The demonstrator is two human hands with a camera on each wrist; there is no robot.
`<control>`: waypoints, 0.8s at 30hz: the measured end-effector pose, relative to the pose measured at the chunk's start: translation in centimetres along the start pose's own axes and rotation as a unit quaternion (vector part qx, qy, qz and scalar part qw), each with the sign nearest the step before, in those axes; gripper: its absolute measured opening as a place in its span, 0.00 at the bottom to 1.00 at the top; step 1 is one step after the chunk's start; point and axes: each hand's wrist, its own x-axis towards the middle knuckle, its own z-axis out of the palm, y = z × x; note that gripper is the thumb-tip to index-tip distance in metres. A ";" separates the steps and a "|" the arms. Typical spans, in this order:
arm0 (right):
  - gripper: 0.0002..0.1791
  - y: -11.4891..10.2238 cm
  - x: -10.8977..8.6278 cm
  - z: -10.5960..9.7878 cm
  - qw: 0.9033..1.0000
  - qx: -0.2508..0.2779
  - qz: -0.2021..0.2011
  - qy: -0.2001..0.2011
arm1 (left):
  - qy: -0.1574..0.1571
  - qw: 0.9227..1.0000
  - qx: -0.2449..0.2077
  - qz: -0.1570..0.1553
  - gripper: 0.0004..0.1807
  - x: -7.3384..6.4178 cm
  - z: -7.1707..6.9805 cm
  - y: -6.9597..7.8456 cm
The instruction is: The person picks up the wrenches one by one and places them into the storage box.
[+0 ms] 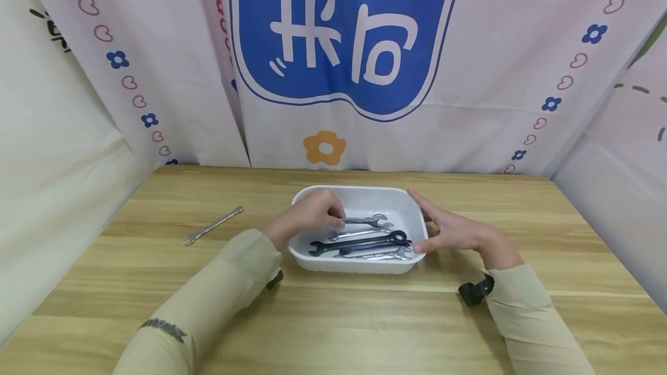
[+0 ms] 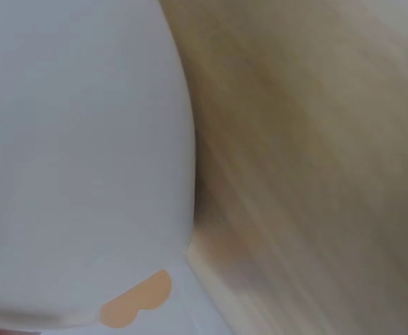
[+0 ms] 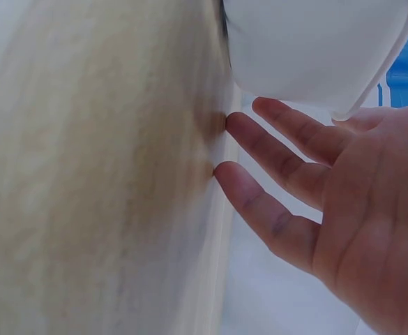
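A white tray point(image 1: 344, 266) with several wrenches sits on the table. Reaching over its left end, my left hand point(image 1: 316, 208) pinches the end of a silver wrench point(image 1: 356, 221) inside. Below that wrench lie another silver wrench point(image 1: 359, 234), a black combination wrench point(image 1: 354, 243) and more wrenches, partly overlapping. My right hand point(image 1: 458, 229) is at the tray's right end, thumb on the near rim and another finger at the far corner. In the right wrist view its fingers point(image 3: 280, 164) are spread and fairly straight beside the tray's outer wall point(image 3: 308, 56).
A loose double-ended silver wrench point(image 1: 213, 225) lies on the wooden table point(image 1: 333, 328) left of the tray. Printed cloth point(image 1: 281, 132) hangs behind the table and along both sides. A black device point(image 1: 476, 291) is strapped at the right wrist. The tray's outer wall point(image 2: 85, 153) fills much of the left wrist view.
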 end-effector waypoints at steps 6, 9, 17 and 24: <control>0.69 0.0 -0.1 -0.1 1.000 0.000 0.001 0.002 | -0.004 1.000 0.008 -0.002 0.02 0.2 0.2 0.0; 0.68 0.0 -0.1 -0.1 1.000 -0.003 -0.001 0.002 | -0.009 1.000 0.011 0.004 0.02 0.3 0.2 0.0; 0.68 0.1 -0.2 -0.1 1.000 0.000 0.001 0.005 | -0.020 0.999 0.024 0.008 0.02 0.3 0.1 0.2; 0.68 0.3 0.0 0.0 1.000 0.000 0.001 0.003 | -0.017 0.999 0.027 -0.026 0.04 0.2 0.4 0.0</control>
